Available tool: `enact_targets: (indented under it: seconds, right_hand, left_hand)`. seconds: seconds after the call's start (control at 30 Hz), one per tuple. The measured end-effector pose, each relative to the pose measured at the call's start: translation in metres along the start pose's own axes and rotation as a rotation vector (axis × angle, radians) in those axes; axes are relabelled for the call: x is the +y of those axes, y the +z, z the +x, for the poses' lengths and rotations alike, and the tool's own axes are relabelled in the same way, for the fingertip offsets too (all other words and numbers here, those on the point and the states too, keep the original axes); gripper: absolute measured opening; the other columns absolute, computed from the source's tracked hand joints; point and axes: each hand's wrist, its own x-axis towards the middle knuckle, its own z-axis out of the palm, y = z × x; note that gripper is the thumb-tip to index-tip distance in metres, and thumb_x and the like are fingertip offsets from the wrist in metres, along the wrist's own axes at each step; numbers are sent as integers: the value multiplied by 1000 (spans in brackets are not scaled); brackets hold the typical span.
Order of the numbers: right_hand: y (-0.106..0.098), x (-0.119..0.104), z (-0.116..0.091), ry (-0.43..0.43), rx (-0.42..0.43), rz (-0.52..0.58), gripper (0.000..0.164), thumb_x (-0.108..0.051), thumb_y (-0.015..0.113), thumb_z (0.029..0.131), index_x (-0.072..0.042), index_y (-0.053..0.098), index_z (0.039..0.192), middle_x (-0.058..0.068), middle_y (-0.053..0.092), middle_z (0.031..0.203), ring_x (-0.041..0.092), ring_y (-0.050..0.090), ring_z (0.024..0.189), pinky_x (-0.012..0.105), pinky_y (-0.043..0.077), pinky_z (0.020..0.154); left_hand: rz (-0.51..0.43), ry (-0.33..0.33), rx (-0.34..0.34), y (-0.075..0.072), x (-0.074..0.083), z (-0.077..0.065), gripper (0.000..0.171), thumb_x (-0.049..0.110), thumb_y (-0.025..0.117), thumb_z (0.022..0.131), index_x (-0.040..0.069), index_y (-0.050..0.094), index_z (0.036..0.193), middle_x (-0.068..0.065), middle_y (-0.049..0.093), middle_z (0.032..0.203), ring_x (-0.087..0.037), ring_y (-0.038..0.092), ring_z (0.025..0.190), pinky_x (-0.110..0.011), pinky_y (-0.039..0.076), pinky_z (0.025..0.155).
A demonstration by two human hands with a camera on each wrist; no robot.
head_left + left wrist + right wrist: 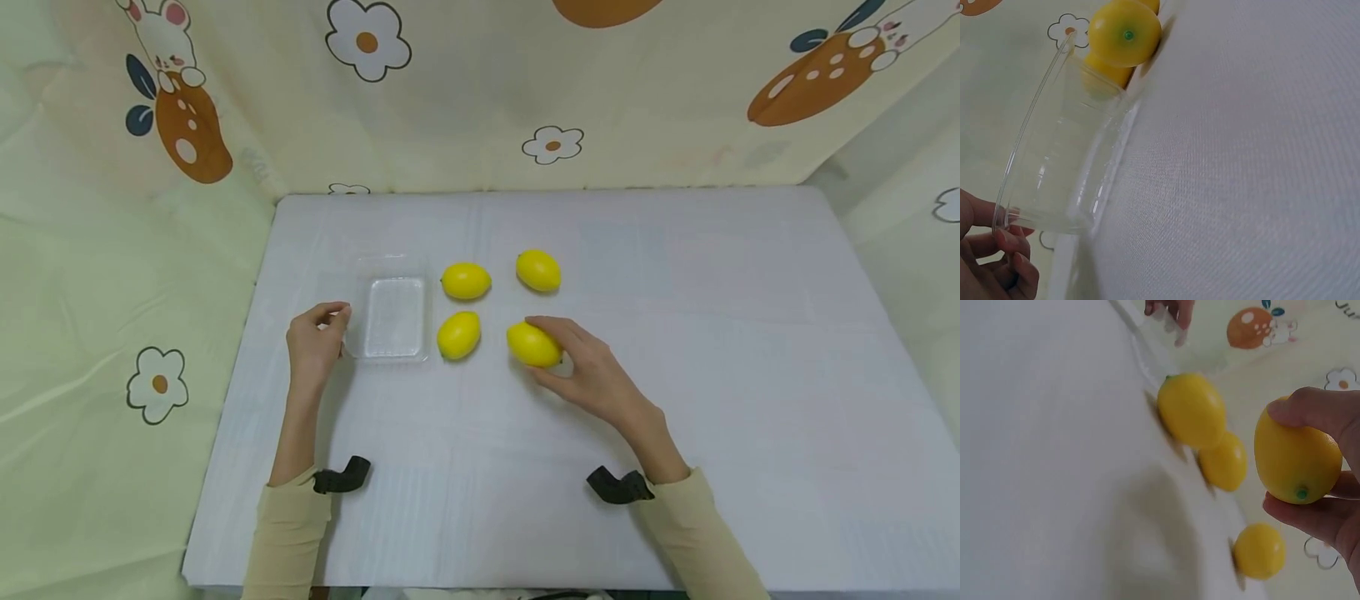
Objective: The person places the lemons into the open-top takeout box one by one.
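Clear plastic forms the box (395, 317) whose left rim the left hand (315, 343) pinches. Just right of it lie two lemons (466, 282); farther right, a third lemon (538, 271), and a fourth lemon (531, 344) held between the right hand's (595, 373) parted thumb and fingers.

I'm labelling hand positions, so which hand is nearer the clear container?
Left. The left hand pinches the clear container at its left edge, while the right hand is off to the container's right, holding a lemon.
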Motion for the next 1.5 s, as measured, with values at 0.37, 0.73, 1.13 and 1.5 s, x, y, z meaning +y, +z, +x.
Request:
enact_targets:
  seconds: [0.37,0.73,1.13,1.5]
  right_hand:
    - [8,-46,54,-150,-62,60,66,-16,85,85,-3,55,142,12,62,138,26,61,125,40,51,108]
    - [63,-82,127,-176,-345,-105,59,-26,73,96,-9,51,148,10,61,139,21,65,116,31,55,99]
    - [100,-75,145,-120,-529,-202,51,-30,67,101,-13,53,147,10,63,136,24,63,117,40,51,101]
    - [106,-69,142,-153,-522,-267,41,-30,63,104,-15,61,142,7,68,130,23,65,115,38,48,105]
  left_hand:
    - [3,2,-5,3,1,-2,28,19,64,102,2,73,121,-3,59,89,-2,48,46,-16,44,47]
    - [22,12,3,2,-3,-4,30,22,64,101,2,73,122,-5,60,88,-5,48,43,-17,44,46]
    - [39,18,24,-1,0,-6,30,22,64,102,2,73,122,-7,60,91,-5,46,44,-16,43,46]
    - [44,23,28,2,1,-6,29,18,63,102,0,73,121,-9,60,91,-3,47,41,-17,44,43]
